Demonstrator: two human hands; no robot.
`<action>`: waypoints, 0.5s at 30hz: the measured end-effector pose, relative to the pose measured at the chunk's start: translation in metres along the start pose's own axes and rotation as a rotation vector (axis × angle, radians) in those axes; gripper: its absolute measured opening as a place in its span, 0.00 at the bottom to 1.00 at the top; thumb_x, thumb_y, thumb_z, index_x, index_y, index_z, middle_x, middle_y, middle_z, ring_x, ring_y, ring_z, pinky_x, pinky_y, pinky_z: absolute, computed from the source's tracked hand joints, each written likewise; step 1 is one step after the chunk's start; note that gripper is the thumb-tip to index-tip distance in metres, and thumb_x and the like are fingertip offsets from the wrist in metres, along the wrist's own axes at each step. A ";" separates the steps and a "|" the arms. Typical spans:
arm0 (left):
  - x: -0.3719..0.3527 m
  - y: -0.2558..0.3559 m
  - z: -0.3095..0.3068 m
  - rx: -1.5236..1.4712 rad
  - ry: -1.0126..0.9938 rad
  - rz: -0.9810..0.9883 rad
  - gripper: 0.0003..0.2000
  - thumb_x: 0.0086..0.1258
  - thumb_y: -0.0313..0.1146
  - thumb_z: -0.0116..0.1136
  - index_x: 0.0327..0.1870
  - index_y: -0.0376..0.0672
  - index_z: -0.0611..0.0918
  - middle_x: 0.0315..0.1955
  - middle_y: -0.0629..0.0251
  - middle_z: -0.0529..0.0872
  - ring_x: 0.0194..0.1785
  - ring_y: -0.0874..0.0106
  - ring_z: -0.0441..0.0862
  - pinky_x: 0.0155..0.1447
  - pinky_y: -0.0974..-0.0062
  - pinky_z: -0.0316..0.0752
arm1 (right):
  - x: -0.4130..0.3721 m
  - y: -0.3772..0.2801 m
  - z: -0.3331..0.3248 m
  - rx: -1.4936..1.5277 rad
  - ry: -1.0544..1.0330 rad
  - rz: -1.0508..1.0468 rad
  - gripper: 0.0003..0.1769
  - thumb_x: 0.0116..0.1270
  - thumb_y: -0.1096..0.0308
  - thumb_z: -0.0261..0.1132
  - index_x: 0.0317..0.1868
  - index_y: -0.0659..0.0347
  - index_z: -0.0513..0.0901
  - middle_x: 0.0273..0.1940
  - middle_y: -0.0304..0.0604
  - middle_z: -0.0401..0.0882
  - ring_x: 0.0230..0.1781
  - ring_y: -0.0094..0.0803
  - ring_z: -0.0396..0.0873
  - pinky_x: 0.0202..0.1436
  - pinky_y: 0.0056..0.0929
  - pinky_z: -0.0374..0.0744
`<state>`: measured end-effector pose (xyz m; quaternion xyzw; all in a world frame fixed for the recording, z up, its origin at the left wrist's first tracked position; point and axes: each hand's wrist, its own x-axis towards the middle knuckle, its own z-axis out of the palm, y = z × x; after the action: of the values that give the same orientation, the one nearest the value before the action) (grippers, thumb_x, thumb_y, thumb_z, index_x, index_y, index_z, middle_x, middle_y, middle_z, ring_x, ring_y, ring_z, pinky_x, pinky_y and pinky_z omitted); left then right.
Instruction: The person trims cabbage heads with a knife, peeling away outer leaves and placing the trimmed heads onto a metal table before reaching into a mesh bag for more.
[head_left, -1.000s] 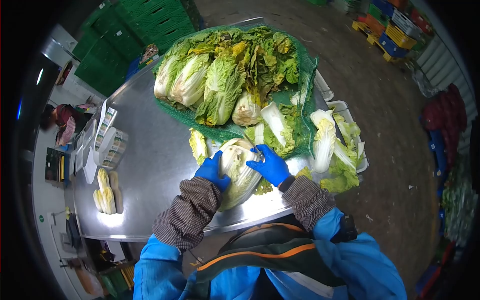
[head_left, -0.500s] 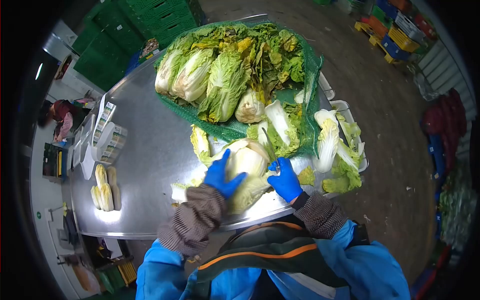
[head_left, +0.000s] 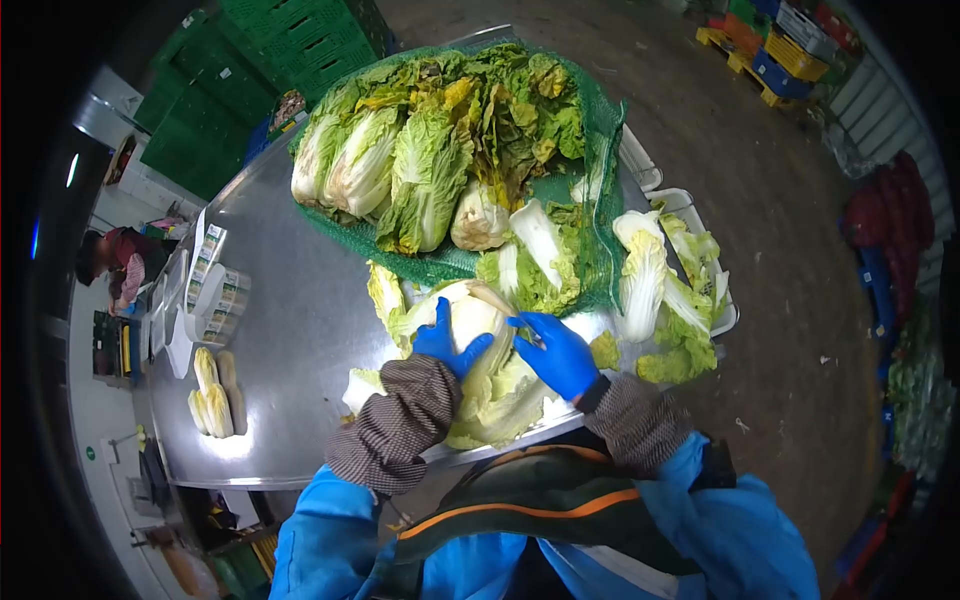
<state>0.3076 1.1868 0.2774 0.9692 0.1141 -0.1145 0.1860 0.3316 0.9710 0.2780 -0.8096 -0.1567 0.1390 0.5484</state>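
Observation:
A pale Chinese cabbage [head_left: 472, 318] lies on the metal table in front of me, its outer leaves [head_left: 505, 395] spread toward the near edge. Spread over its left side, my left hand [head_left: 446, 345] in a blue glove grips the head with thumb and fingers. At its right side, my right hand [head_left: 558, 352], also gloved, has its fingertips closed at the edge of an outer leaf [head_left: 490, 296]. The knife seen in that hand a moment ago is hidden now. Loose leaves [head_left: 385, 293] lie around the cabbage.
Behind is a green net sack [head_left: 430, 268] with several cabbages [head_left: 425, 180]. White trays [head_left: 728, 318] with trimmed leaves [head_left: 645, 285] stand right. On the left lie small trimmed cabbages [head_left: 210, 400] and labelled packaging [head_left: 220, 300]. A person [head_left: 125, 265] works at far left.
My right hand has moved up and left onto the cabbage's leaf edge, and the knife blade has gone from sight. More outer leaf lies folded toward me. My left hand stays on the cabbage.

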 end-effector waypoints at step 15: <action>0.058 -0.091 0.010 -0.625 -0.265 0.115 0.46 0.59 0.60 0.61 0.70 0.36 0.59 0.65 0.45 0.67 0.70 0.57 0.63 0.72 0.65 0.57 | 0.033 0.031 0.045 0.244 -0.007 0.158 0.22 0.59 0.56 0.69 0.43 0.63 0.73 0.37 0.48 0.78 0.38 0.37 0.79 0.44 0.33 0.75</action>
<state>0.3368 1.2752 0.2226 0.8469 0.0635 -0.1882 0.4933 0.3470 1.0111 0.2313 -0.7462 -0.0762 0.2027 0.6296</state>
